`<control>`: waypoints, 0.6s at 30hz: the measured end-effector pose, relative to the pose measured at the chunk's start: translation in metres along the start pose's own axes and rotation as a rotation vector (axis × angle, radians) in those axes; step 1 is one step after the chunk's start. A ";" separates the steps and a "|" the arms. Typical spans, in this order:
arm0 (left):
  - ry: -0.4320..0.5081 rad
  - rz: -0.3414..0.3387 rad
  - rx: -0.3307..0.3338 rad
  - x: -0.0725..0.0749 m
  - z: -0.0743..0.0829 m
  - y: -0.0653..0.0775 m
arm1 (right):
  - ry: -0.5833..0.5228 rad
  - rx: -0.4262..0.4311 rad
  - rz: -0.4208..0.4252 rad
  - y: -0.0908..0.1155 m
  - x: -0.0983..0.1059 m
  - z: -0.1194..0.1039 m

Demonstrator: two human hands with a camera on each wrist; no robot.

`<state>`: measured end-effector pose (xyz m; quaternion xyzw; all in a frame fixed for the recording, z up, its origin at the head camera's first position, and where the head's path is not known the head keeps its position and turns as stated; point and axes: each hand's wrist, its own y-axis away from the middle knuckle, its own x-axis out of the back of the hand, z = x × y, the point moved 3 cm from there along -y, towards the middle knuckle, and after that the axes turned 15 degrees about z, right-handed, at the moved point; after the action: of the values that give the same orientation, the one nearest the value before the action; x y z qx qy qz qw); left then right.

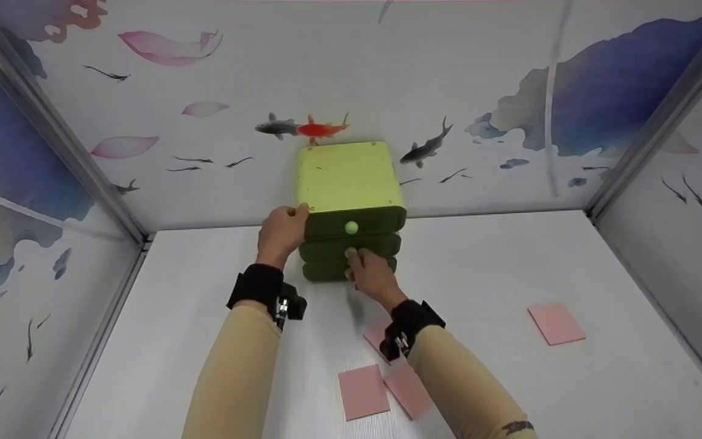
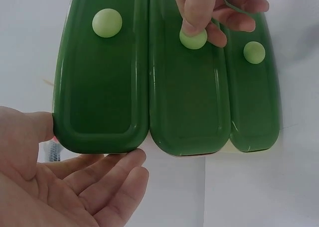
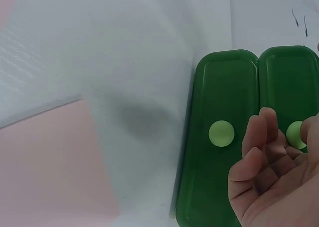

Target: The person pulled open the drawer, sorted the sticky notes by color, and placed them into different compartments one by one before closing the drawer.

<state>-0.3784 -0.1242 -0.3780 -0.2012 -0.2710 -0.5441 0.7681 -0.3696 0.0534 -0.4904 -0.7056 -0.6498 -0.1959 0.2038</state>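
Green drawer unit (image 1: 351,183) upright — fronts toward person

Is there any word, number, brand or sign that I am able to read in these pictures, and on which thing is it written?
No readable text in any view.
Green drawer box: plain, no label.
Pink paper sheets: blank.
Walls: only painted fish and petals, no writing.
Wrist strap: a dark mark, too small and blurred to read.
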 end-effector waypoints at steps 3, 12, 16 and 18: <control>0.000 0.001 0.002 0.000 0.000 0.001 | 0.007 0.007 0.010 0.000 -0.001 -0.001; 0.012 -0.029 0.004 0.001 -0.007 0.000 | 0.008 -0.011 -0.010 0.001 -0.001 0.002; 0.025 -0.064 0.003 0.002 -0.017 -0.002 | -0.016 -0.030 -0.030 -0.001 -0.001 0.007; 0.032 -0.073 0.012 0.001 -0.023 -0.002 | -0.024 -0.039 -0.034 0.000 -0.001 0.010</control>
<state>-0.3751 -0.1398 -0.3952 -0.1779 -0.2691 -0.5732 0.7533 -0.3699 0.0577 -0.4991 -0.7005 -0.6602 -0.2037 0.1789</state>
